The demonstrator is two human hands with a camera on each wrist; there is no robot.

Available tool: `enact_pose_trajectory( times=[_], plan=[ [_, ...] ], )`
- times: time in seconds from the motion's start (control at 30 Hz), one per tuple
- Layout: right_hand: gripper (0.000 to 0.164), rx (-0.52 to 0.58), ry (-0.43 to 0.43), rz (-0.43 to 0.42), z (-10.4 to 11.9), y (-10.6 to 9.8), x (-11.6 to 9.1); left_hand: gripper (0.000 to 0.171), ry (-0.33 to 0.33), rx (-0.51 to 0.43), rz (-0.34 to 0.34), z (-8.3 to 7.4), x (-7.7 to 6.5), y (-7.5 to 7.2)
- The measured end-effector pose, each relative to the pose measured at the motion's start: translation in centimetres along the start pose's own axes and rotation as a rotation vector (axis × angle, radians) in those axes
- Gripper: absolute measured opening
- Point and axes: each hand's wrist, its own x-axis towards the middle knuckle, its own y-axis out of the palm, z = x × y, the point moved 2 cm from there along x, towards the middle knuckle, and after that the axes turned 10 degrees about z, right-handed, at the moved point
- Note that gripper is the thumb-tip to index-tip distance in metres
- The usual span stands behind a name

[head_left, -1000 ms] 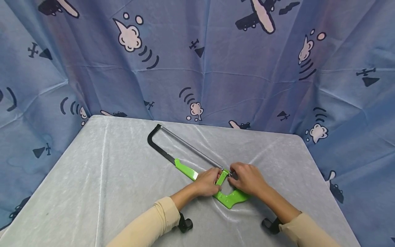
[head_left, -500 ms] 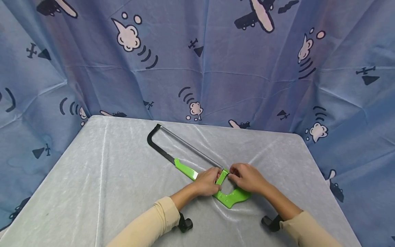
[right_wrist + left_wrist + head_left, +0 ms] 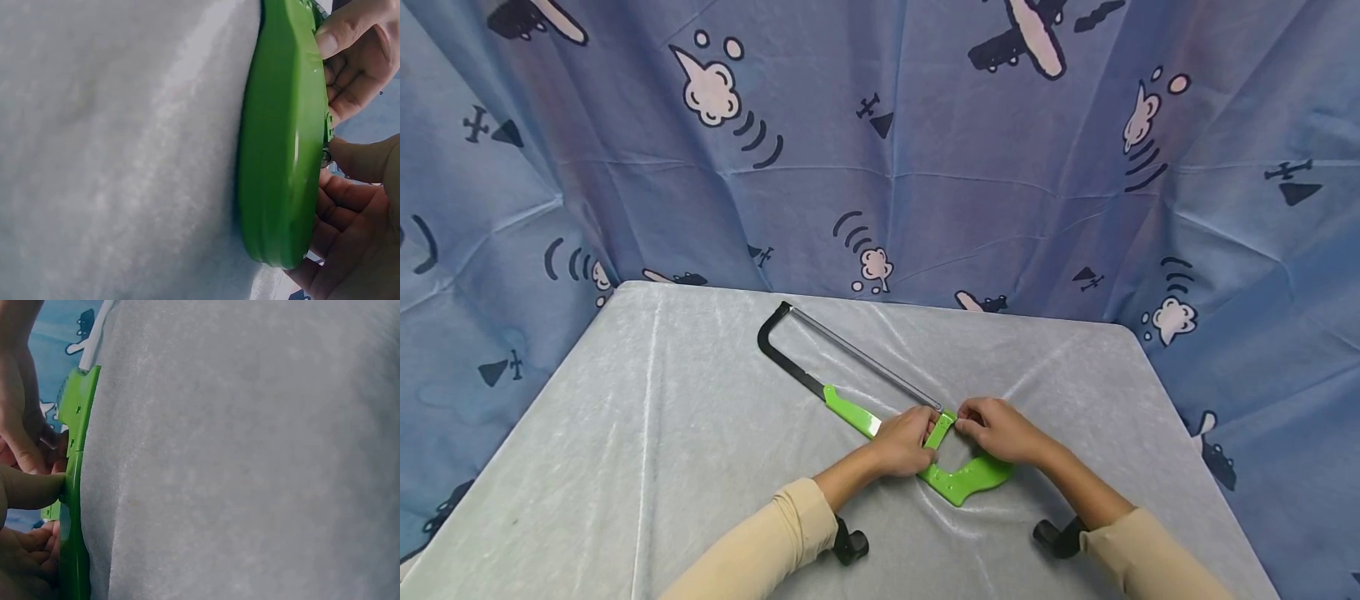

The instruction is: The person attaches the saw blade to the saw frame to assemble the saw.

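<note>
A hacksaw (image 3: 853, 414) with a green handle and a black front bow lies flat on the table, its blade side slanting away to the far left. My left hand (image 3: 901, 443) grips the green frame where the short upright joins it, thumb on the near side. At the end of that upright, my right hand (image 3: 1002, 432) pinches the small metal wing nut (image 3: 326, 157) between thumb and fingers. In the head view those fingers cover most of the nut. The green handle (image 3: 278, 150) stretches below the right hand in the right wrist view.
A pale grey velvety cloth (image 3: 715, 492) covers the table, with creases around the saw. Behind hangs a blue curtain (image 3: 820, 150) printed with planes and clouds. Dark wrist camera mounts (image 3: 850, 543) sit under both forearms.
The right hand's fingers have shifted and turned slightly at the nut, covering the dark piece that showed between them earlier. The left hand and the saw stay where they were.
</note>
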Motion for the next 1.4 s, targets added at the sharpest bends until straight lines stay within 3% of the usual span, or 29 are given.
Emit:
enact_pose_trajectory(
  times=[0.33, 0.73, 1.0, 1.4],
  plan=[
    [0.014, 0.009, -0.031, 0.025, -0.4, -0.1, 0.2, 0.040, 0.001, 0.007, -0.003, 0.0, 0.0, -0.1],
    [0.024, 0.205, -0.018, 0.104, -1.1, 0.1, 0.5, 0.041, 0.003, 0.003, -0.005, -0.1, 0.0, 0.0],
    [0.027, 0.248, 0.021, 0.145, -1.1, 0.1, 0.7, 0.041, 0.003, -0.001, -0.001, -0.1, -0.1, -0.1],
    [0.031, 0.342, 0.007, 0.192, -1.0, 0.0, 0.6, 0.044, 0.002, 0.007, -0.002, -0.1, -0.1, 0.0]
  ],
)
